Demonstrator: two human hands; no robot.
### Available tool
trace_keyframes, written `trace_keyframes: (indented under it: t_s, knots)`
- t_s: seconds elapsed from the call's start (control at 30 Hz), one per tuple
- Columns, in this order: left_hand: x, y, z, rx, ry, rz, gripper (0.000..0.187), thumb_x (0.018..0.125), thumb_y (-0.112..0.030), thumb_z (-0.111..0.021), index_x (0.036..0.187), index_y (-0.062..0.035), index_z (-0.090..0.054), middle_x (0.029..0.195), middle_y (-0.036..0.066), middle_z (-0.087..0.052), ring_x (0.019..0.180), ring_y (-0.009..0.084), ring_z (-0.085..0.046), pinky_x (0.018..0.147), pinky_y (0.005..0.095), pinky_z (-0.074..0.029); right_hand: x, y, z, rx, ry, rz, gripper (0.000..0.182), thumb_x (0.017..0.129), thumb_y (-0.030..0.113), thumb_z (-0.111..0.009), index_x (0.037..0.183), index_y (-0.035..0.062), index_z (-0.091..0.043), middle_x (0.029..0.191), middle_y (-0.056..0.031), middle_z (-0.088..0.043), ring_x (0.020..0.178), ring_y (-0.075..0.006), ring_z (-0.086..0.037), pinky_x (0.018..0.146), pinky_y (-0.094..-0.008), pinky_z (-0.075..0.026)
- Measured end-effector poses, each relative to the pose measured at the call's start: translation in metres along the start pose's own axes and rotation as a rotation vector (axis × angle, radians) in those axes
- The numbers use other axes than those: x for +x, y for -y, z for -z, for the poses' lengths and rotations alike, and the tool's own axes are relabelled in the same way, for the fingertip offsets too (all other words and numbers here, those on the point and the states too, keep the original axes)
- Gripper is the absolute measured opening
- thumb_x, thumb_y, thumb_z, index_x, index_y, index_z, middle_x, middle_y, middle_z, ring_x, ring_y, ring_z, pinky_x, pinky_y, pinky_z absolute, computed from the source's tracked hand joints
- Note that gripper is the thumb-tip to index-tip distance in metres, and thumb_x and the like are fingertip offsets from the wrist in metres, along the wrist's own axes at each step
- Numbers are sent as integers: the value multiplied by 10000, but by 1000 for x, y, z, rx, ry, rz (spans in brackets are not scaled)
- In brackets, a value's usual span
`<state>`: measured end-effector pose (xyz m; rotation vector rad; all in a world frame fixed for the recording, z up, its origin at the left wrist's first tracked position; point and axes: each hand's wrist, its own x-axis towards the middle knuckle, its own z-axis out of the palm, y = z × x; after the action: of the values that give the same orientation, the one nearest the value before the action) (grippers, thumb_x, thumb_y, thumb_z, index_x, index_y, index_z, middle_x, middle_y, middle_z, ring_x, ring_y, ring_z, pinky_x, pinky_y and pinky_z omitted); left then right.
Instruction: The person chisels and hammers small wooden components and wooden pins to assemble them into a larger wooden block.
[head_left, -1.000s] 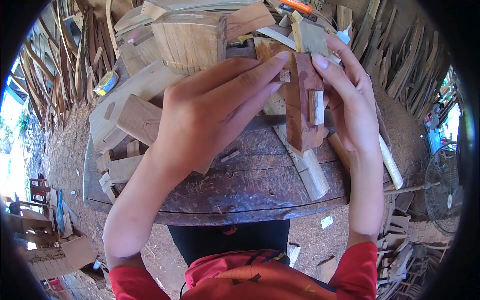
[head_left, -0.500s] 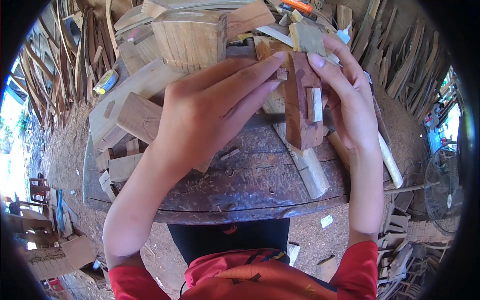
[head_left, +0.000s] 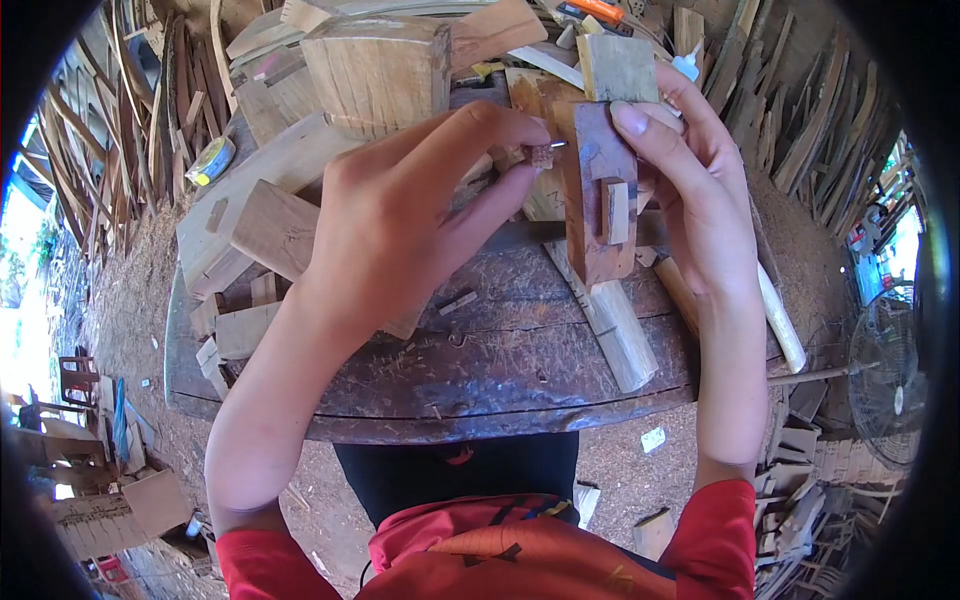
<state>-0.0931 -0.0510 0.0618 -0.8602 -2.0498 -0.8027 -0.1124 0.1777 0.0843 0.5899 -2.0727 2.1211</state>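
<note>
My right hand [head_left: 705,185] is wrapped round a reddish-brown wooden block [head_left: 605,150], its thumb near the top. A small wood piece [head_left: 615,212] sticks out from the block's face, and a pale square piece [head_left: 620,68] sits at its upper end. Between the thumb and fingers of my left hand [head_left: 400,215] is a small wood piece [head_left: 541,157], with a thin shiny tip pointing toward the block. That hand is just left of the block, a small gap apart. Below the block, a pale wood strip [head_left: 622,345] lies on the dark worktable [head_left: 480,375].
A large wood block [head_left: 380,80] and several offcuts cover the table's left and back. A tape roll [head_left: 212,162] lies at the left edge, an orange tool [head_left: 597,12] at the back. A fan [head_left: 885,375] stands at the right. Wood strips lean behind on both sides.
My left hand has drawn back slightly left from the block with the small piece. The block has tilted a little and shifted slightly left and up in my right hand.
</note>
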Motion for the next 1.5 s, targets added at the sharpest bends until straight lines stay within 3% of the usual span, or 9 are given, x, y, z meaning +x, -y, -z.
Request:
trace_keyframes:
  t_s: [0.33, 0.53, 0.63, 0.73, 0.93, 1.03, 1.23, 1.33, 1.5]
  knots:
    - [1, 2, -1, 24, -12, -54, 276, 812, 19, -813, 1075, -36, -749, 1036, 72, -783, 958, 208, -767, 821, 302, -594, 1, -3, 2, -29, 21, 40, 478, 953, 217, -754, 1380, 86, -582, 1057, 7, -747, 888, -40, -670, 740, -198, -482]
    - [2, 4, -2, 4, -29, -129, 277, 791, 30, -823, 1055, -24, -757, 1013, 103, -775, 945, 231, -763, 807, 319, -597, 1, -4, 0, -41, -7, 51, 446, 964, 190, -741, 1362, 61, -588, 1047, -6, -753, 900, -48, -689, 755, -204, -508]
    - [2, 2, -3, -11, -22, -123, 260, 786, 21, -832, 1034, -21, -766, 994, 102, -771, 923, 229, -759, 801, 319, -598, 2, -3, 1, 43, 33, 26, 392, 957, 139, -756, 1300, 13, -615, 1039, -70, -768, 914, -104, -724, 757, -233, -565]
    - [2, 2, -6, -51, -61, -140, 249, 779, 13, -841, 1017, -20, -776, 970, 102, -764, 899, 223, -753, 783, 316, -598, 3, -8, 5, 16, 34, -28, 308, 964, 166, -756, 1218, 14, -672, 1028, -55, -771, 893, -81, -716, 736, -217, -555]
    - [3, 3, -5, -21, -121, -189, 259, 771, 7, -849, 1019, -22, -782, 956, 101, -757, 869, 211, -748, 747, 306, -595, 1, -7, 1, 16, 35, -53, 267, 985, 184, -735, 1190, 21, -686, 1024, -52, -763, 902, -71, -701, 739, -208, -543]
    - [2, 3, -5, -12, -140, -174, 275, 763, -3, -855, 1027, -21, -781, 945, 99, -754, 851, 211, -745, 732, 306, -591, -6, 3, -6, -71, 127, 11, 397, 958, 214, -750, 1274, -3, -644, 1106, -42, -709, 1011, -92, -647, 930, -255, -493]
    - [3, 2, -3, 18, -143, -208, 293, 754, -11, -856, 1035, -36, -778, 918, 98, -749, 814, 215, -737, 713, 307, -581, -13, 0, -17, -312, 159, 167, 547, 884, 167, -803, 1343, -31, -579, 1234, -91, -647, 1108, -157, -628, 998, -284, -477]
    - [2, 0, -4, 22, -117, -191, 290, 755, -8, -855, 1033, -41, -779, 908, 93, -747, 808, 214, -734, 712, 304, -579, -14, -2, -16, -255, 153, 92, 551, 879, 165, -806, 1342, -31, -583, 1184, -82, -662, 1096, -149, -633, 987, -279, -480]
    - [1, -1, -7, 17, -126, -199, 325, 740, -13, -869, 1050, -38, -773, 915, 91, -749, 816, 208, -735, 720, 303, -579, -13, -1, -15, -151, 208, -22, 436, 929, 185, -716, 1296, -27, -615, 1118, -70, -681, 1052, -123, -635, 945, -268, -489]
